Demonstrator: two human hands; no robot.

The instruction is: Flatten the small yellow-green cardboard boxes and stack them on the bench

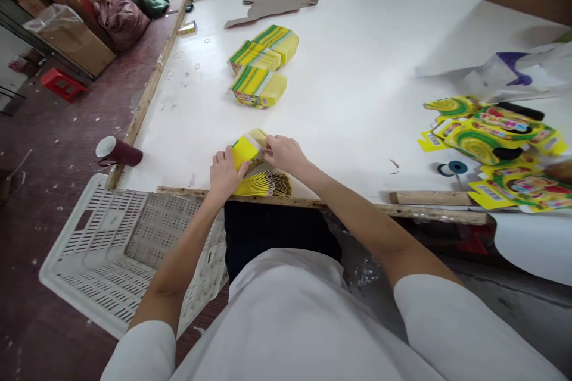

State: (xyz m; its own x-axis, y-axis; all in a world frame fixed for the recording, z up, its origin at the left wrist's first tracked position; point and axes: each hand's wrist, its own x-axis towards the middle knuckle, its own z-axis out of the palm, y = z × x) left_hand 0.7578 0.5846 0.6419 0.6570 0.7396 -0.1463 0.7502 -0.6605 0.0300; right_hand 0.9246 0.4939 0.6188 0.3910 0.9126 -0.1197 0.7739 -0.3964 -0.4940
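My left hand (226,175) is wrapped around a small bundle of flat yellow cartons (245,152) near the table's front edge. At the right end of that bundle, the fingers of my right hand (285,153) are pinched together; whatever is between them is too small to make out. Just below both hands lies a fanned row of flat yellow cartons (257,184), partly covered by my left hand. Farther back, three yellow-and-green carton bundles (259,84) lie close together on the white tabletop (353,83).
Flattened yellow printed boxes (482,131) lie at right, beside a blue tape roll (457,166). A torn cardboard strip (277,3) rests at the back. On the left edge stands a maroon mug (120,151), above a white plastic crate (102,238). Wooden strips (152,80) border the table.
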